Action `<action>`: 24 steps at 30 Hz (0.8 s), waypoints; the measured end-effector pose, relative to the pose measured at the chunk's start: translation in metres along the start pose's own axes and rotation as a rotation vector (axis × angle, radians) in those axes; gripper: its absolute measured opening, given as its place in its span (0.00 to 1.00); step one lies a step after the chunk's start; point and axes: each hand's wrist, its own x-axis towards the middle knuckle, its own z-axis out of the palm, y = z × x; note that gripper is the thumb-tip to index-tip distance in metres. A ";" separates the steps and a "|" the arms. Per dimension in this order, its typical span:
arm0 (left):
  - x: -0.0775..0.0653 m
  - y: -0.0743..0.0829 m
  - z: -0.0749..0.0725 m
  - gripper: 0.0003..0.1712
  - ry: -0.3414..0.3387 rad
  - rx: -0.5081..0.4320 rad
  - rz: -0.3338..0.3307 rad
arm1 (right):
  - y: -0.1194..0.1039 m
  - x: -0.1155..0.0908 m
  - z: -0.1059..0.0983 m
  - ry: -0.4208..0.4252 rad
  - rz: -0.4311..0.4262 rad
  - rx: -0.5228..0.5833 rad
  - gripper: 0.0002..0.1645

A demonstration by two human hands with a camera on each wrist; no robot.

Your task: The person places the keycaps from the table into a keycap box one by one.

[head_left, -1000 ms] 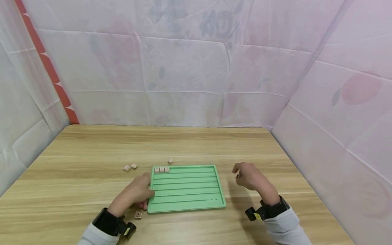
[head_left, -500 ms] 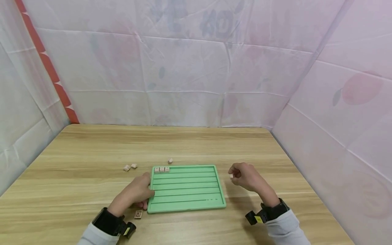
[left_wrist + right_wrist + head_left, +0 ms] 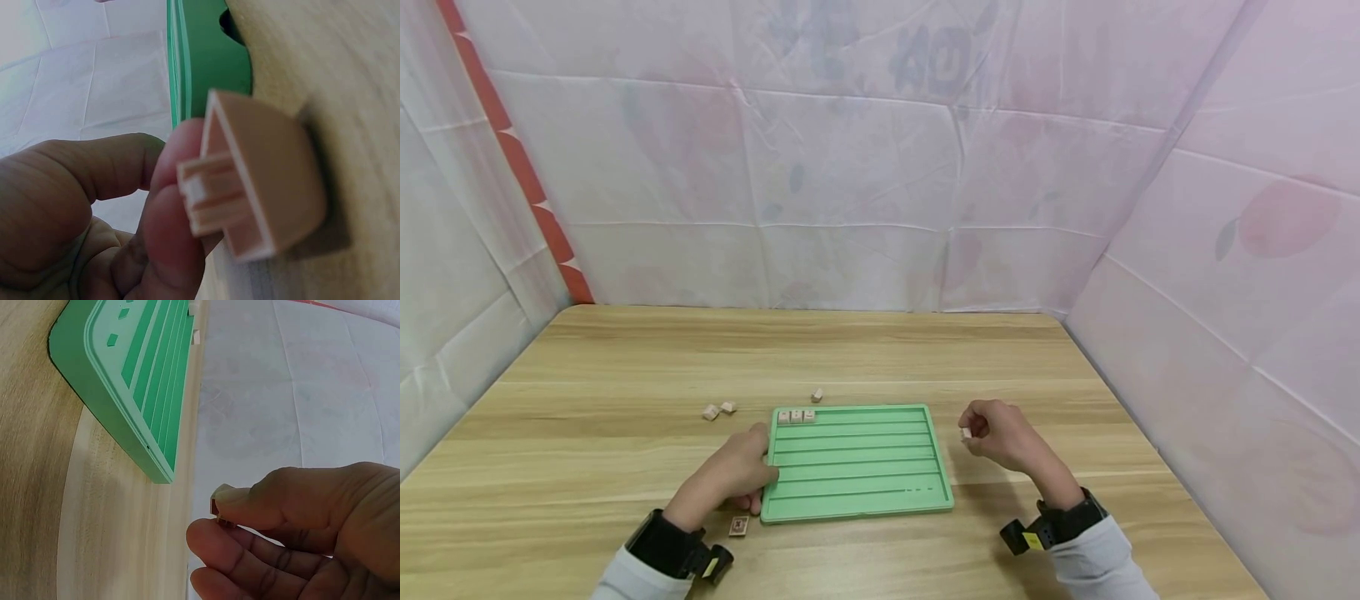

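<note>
A green ridged tray (image 3: pixel 857 462) lies on the table, with several beige keycaps (image 3: pixel 796 416) in a row in its top left slot. My left hand (image 3: pixel 737 467) grips the tray's left edge, thumb over the rim. Close to its fingers an upturned keycap (image 3: pixel 269 175) with its hollow stem side showing rests on the table. Right of the tray, my right hand (image 3: pixel 1003 433) is raised over the table and pinches a small keycap (image 3: pixel 219 503) between thumb and fingertips. The thumb partly covers that keycap in the right wrist view.
Behind the tray sits a loose keycap (image 3: pixel 817 395). Two more keycaps (image 3: pixel 718 410) lie beyond the left hand. The wooden table (image 3: pixel 850 350) is bordered at the back and sides by pale hanging sheets (image 3: pixel 850 167).
The right hand has shifted slightly left and turned, so the pinched keycap now shows at its fingertips. Left hand and tray stay in place.
</note>
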 end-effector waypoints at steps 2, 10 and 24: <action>0.000 0.000 0.000 0.17 -0.002 -0.001 0.000 | -0.001 0.000 0.000 -0.001 -0.001 0.007 0.10; 0.001 -0.001 0.000 0.17 -0.001 0.001 0.006 | 0.004 0.000 0.003 0.004 -0.102 -0.029 0.10; 0.000 -0.002 0.000 0.16 0.002 0.000 0.014 | 0.003 0.001 0.007 -0.036 -0.114 0.027 0.10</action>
